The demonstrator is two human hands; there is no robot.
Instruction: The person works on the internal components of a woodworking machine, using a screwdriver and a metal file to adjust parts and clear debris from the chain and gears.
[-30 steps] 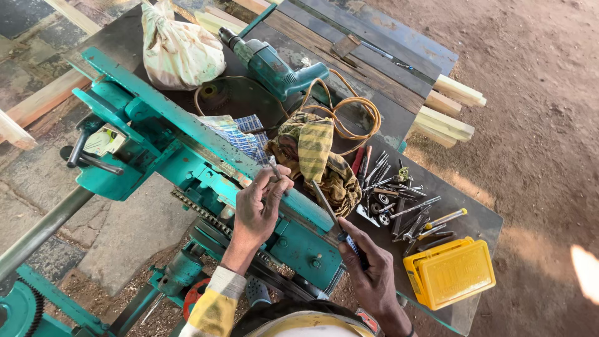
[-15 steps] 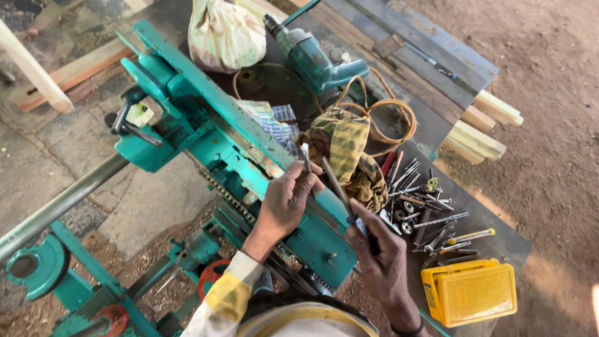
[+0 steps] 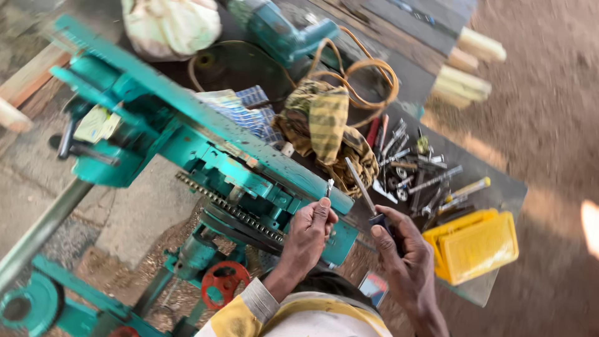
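My left hand [image 3: 310, 234] pinches a small metal bolt [image 3: 329, 187] upright, right beside the upper bar of a teal green machine [image 3: 206, 143]. My right hand [image 3: 402, 259] grips the dark handle of a screwdriver [image 3: 362, 187], its shaft pointing up and left towards the bolt. Both hands hover over the near end of the machine, next to its toothed rack [image 3: 224, 206]. My yellow and white sleeve shows at the bottom edge.
A dark worktable [image 3: 493, 187] carries several loose bolts and tools [image 3: 415, 168], a yellow plastic box [image 3: 477, 243], a checked cloth bundle [image 3: 327, 128], a teal power drill [image 3: 281, 34] with orange cord, and a tied plastic bag [image 3: 171, 25]. Bare earth lies to the right. A red handwheel [image 3: 221, 281] sits low on the machine.
The view has swung and closed in on the hands. My left hand has lowered slightly with the bolt, and my right hand has raised the screwdriver closer to it.
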